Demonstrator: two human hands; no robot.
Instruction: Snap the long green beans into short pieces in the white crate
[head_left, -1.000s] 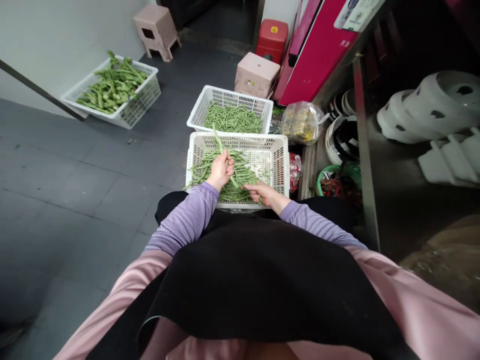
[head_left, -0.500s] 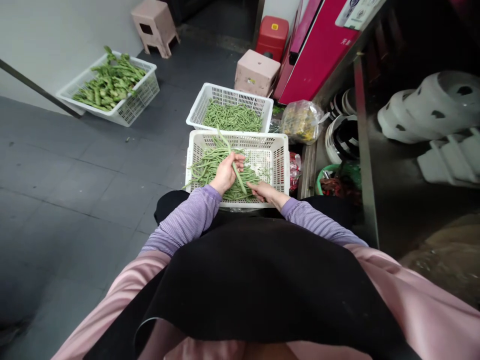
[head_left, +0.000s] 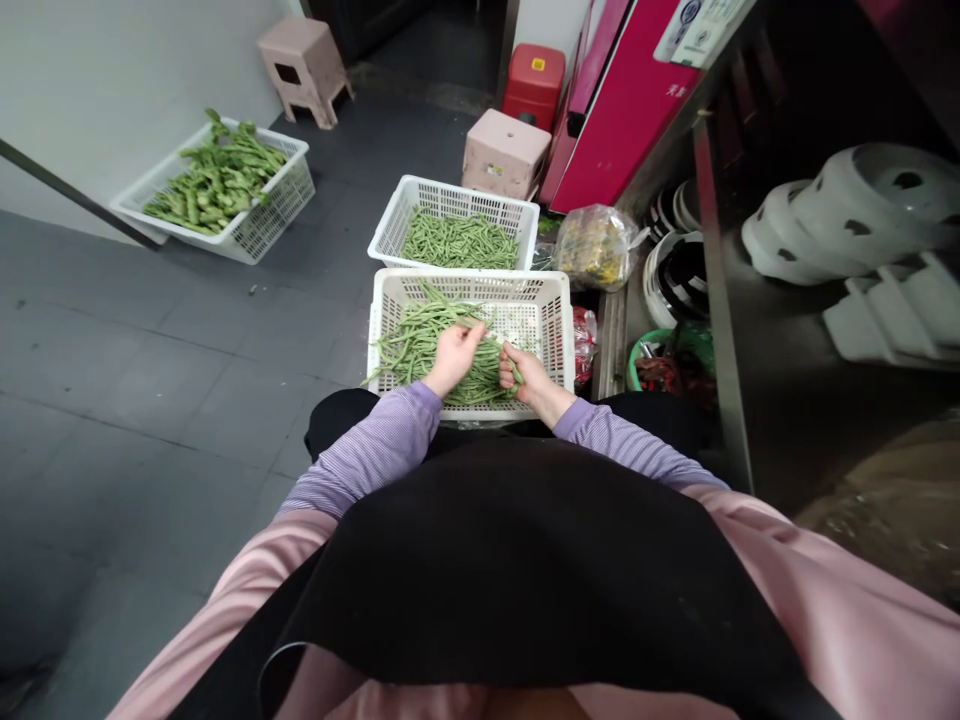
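Over the near white basket (head_left: 381, 318), my left hand (head_left: 454, 356) is closed in a pinch; what it holds is too small to make out. My right hand (head_left: 526, 378), just to its right, has its fingers curled round a green bean (head_left: 516, 374). Long green beans (head_left: 411, 342) fill the left and middle of this basket, and a few ends stick out over its left rim. Small scraps lie on the basket's right part. Directly behind stands a second white basket (head_left: 382, 222) with shorter green bean pieces (head_left: 459, 240).
A white basket (head_left: 289, 190) of larger green vegetables stands far left. Pink stools (head_left: 304, 65) and a red bin (head_left: 534, 85) are behind. At right are a plastic bag (head_left: 594, 247), a green-rimmed bowl (head_left: 634, 368) and a metal shelf edge (head_left: 721, 310).
The long bean that slanted across my left hand no longer shows there. My right hand has turned upward, with its fingers now curled round a bean. The view has shifted slightly.
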